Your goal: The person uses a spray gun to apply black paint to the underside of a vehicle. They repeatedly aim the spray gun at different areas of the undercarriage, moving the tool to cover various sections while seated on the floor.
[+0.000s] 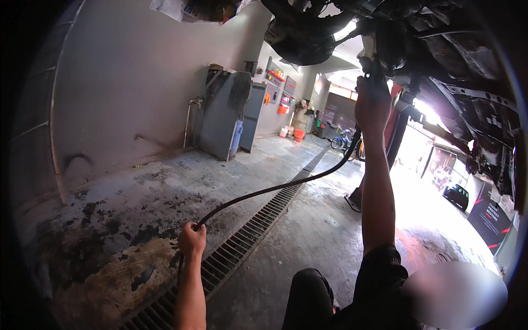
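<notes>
My left hand (192, 240) is closed around a black hose (264, 191) low over the floor. From there the hose curves up and to the right, ending out of sight behind my raised right arm. My right hand (374, 102) reaches up to the underside of a raised vehicle (456, 52). Its fingers are closed round something dark, which shadow and the hand hide, so its kind cannot be made out. Dark mechanical parts (305, 47) hang just above and to the left of that hand.
A slotted floor drain (242, 242) runs diagonally under the hose. Along the left wall stand a grey cabinet (214, 113) and a blue container (236, 137). Farther back are an orange bucket (298, 135) and a motorcycle (341, 140). A lift post (397, 129) rises beside my right arm.
</notes>
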The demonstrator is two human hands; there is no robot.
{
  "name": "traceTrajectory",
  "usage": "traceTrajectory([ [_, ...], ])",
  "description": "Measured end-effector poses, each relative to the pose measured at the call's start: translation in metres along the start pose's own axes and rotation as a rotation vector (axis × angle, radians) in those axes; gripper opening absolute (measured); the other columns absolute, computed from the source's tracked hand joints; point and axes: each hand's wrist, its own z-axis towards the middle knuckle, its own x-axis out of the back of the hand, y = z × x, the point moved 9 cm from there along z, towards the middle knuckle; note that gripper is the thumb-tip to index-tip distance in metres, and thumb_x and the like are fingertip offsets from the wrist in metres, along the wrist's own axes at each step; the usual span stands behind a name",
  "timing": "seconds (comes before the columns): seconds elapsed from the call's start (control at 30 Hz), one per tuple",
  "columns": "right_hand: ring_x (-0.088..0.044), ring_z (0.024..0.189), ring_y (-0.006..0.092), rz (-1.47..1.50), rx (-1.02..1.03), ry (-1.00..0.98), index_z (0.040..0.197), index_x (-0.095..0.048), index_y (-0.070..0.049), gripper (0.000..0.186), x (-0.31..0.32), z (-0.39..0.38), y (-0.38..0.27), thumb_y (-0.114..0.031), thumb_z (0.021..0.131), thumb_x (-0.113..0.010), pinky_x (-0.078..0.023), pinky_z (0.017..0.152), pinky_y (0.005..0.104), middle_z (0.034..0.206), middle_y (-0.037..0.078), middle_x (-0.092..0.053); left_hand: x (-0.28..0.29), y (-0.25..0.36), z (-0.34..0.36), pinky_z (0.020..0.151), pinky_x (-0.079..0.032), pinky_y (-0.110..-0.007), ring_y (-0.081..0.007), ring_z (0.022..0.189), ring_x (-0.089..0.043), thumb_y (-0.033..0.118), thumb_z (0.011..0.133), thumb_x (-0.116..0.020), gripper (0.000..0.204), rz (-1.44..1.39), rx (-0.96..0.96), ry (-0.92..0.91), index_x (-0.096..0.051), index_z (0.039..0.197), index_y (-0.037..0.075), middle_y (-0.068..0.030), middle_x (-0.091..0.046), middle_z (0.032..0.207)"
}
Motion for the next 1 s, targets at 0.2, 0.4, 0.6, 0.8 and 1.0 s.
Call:
traceTrajectory([
  [0.2, -0.071, 0.102, 0.0228, 0.057, -0.025, 0.082, 0.114, -0.069, -0.008, 0.026, 0.004, 0.027, -0.028, -0.004, 0.089, -0.064, -0.058, 0.077, 0.033, 0.125, 0.009, -0.072, 0.02, -0.007, -0.003, 0.075, -0.056, -0.048, -0.0366, 0.089, -0.073, 0.038, 0.087, -0.074, 0.033, -0.083, -0.02, 0.0, -0.073, 0.099, 0.008, -0.0127, -0.076, 0.095],
  [0.4, -0.071, 0.104, 0.0157, 0.261, -0.296, 0.027, 0.145, -0.058, -0.011, 0.048, -0.017, 0.03, -0.024, -0.019, 0.097, -0.061, -0.056, 0.089, 0.0326, 0.131, 0.006, -0.071, 0.036, -0.008, 0.001, 0.074, -0.056, -0.048, -0.0348, 0.088, -0.073, 0.037, 0.088, -0.074, 0.032, -0.1, -0.031, 0.039, -0.073, 0.098, 0.007, -0.0121, -0.076, 0.096],
  [0.6, -0.072, 0.102, 0.0208, 0.176, -0.358, -0.085, 0.147, -0.055, -0.013, 0.052, -0.034, 0.023, -0.024, -0.022, 0.097, -0.059, -0.055, 0.09, 0.0344, 0.128, 0.008, -0.072, 0.04, -0.015, 0.005, 0.077, -0.055, -0.049, -0.0348, 0.091, -0.073, 0.039, 0.088, -0.073, 0.033, -0.075, 0.023, 0.021, -0.073, 0.101, 0.008, -0.0121, -0.075, 0.097],
  [0.8, -0.073, 0.098, 0.0314, 0.201, -0.358, -0.106, 0.138, -0.061, -0.015, 0.044, -0.033, 0.02, -0.014, -0.028, 0.095, -0.064, -0.055, 0.088, 0.0405, 0.113, 0.014, -0.075, 0.041, -0.018, 0.007, 0.078, -0.056, -0.049, -0.0352, 0.093, -0.073, 0.039, 0.088, -0.073, 0.034, -0.04, 0.037, 0.01, -0.073, 0.104, 0.009, -0.0124, -0.076, 0.099],
  [1.0, -0.071, 0.107, 0.024, 0.23, -0.355, 0.009, 0.143, -0.059, -0.018, 0.045, -0.02, 0.022, -0.013, -0.023, 0.098, -0.059, -0.053, 0.094, 0.0357, 0.131, 0.006, -0.07, 0.041, -0.015, 0.006, 0.078, -0.056, -0.049, -0.0352, 0.094, -0.073, 0.039, 0.088, -0.073, 0.035, -0.049, 0.031, 0.007, -0.073, 0.106, 0.009, -0.013, -0.076, 0.101],
])
